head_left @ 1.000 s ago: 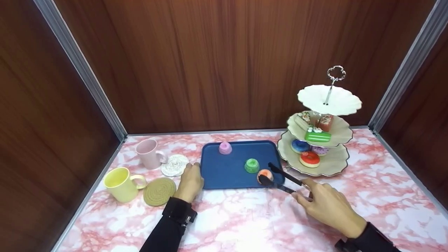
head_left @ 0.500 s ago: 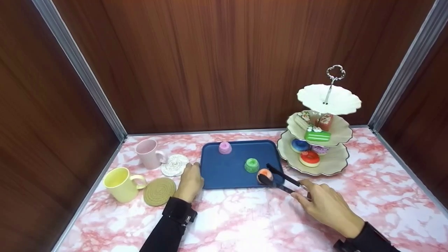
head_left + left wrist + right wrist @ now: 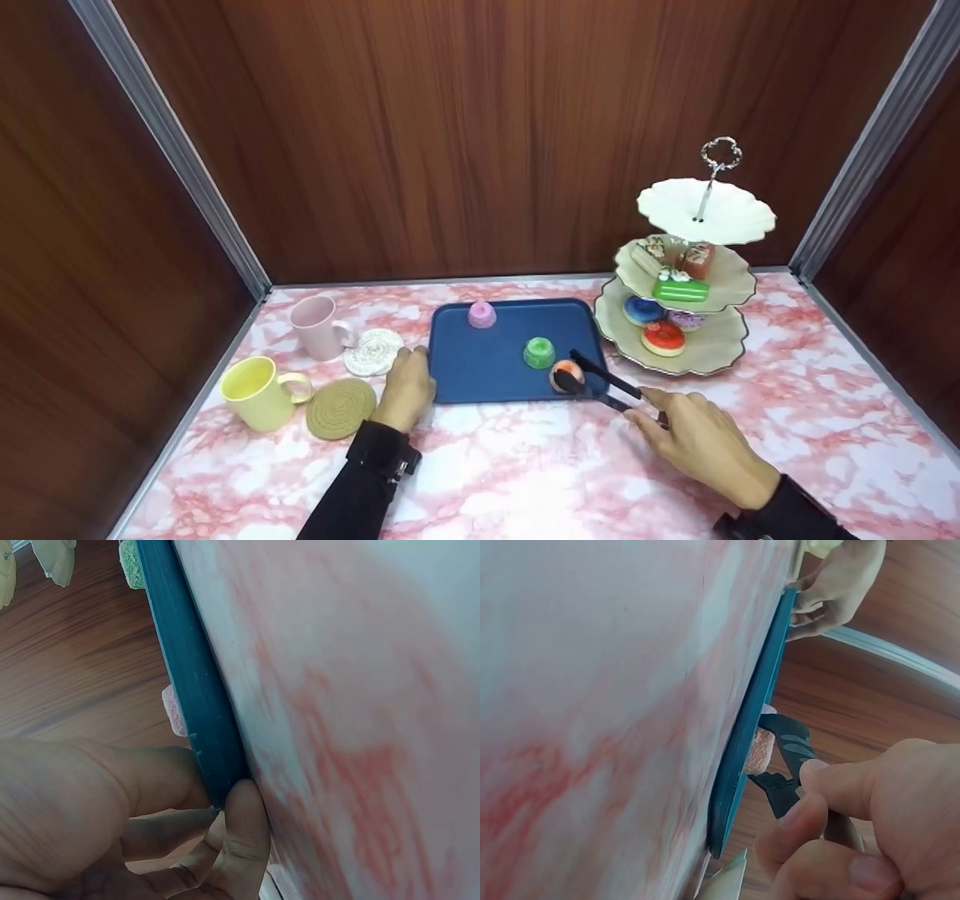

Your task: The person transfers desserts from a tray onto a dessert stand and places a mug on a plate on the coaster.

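At the left edge of the blue tray, my left hand pinches the rim; the left wrist view shows its fingers at the tray's corner. My right hand holds black tongs, reaching over the tray's front right corner. Their tips are on either side of a small orange cake-shaped piece, the near tip in front of it. Whether both tips touch it I cannot tell. A green piece sits just behind it, and a pink piece stands near the tray's back left.
A three-tier stand at the right bears toy doughnuts and cakes on its lower two tiers. On the left are a pink mug, a yellow mug, a white coaster and a tan coaster. Wooden walls enclose the marbled table.
The tongs' far tip has come slightly left, nearer the orange piece, since one second ago. My left hand stays at the tray's edge.
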A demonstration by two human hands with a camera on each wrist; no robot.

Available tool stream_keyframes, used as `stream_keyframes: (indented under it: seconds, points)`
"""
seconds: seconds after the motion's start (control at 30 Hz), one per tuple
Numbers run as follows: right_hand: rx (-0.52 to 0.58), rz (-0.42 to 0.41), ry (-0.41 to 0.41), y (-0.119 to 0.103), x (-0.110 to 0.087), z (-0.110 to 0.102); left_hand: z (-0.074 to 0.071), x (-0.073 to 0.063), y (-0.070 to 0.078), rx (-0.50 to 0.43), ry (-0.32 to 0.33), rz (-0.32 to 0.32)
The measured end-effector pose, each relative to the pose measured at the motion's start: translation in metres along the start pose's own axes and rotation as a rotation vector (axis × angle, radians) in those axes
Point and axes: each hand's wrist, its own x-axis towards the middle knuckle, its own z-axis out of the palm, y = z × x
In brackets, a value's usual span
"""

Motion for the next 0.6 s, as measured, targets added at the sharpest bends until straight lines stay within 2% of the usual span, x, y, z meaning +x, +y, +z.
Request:
stream_keyframes:
  seconds: [0.27,0.6]
  points:
    - [0.013,0.013,-0.003,0.000,0.003,-0.003,-0.001,0.001,0.000,0.008,-0.015,-0.013]
    - [0.018,0.000,0.047,0.000,0.005,-0.013,-0.001,0.003,0.001,0.011,-0.015,-0.016]
